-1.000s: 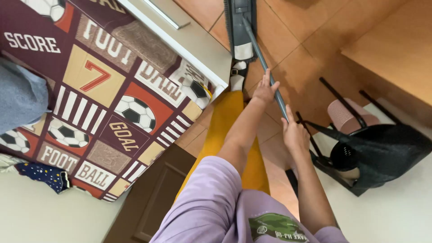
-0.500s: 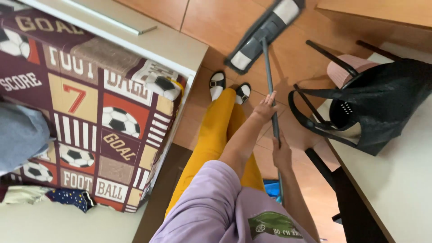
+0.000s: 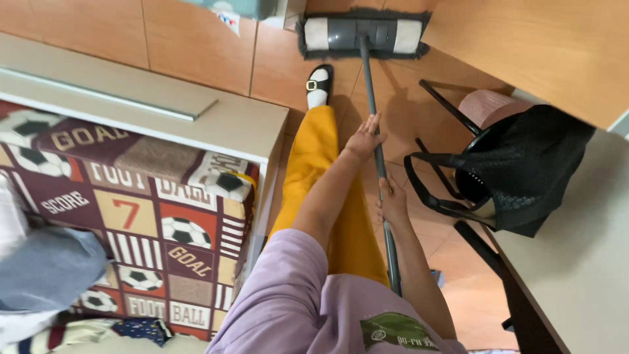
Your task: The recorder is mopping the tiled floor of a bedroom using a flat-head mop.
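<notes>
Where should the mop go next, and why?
Probably pull the mop head back along the tiles toward the sandal. The head sits far out by the wooden desk, and both the left hand and right hand grip the pole with arms stretched.

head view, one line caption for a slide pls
Both hands, left hand above right hand, grip a grey mop handle; flat mop head on the tiled floor.

A football-patterned quilt (image 3: 131, 210) covers the bed (image 3: 216, 121) on the left, a black bag (image 3: 524, 170) hangs on a chair (image 3: 488, 108) at right, beside a pale counter (image 3: 576, 262), over orange floor tiles (image 3: 196, 46).
</notes>
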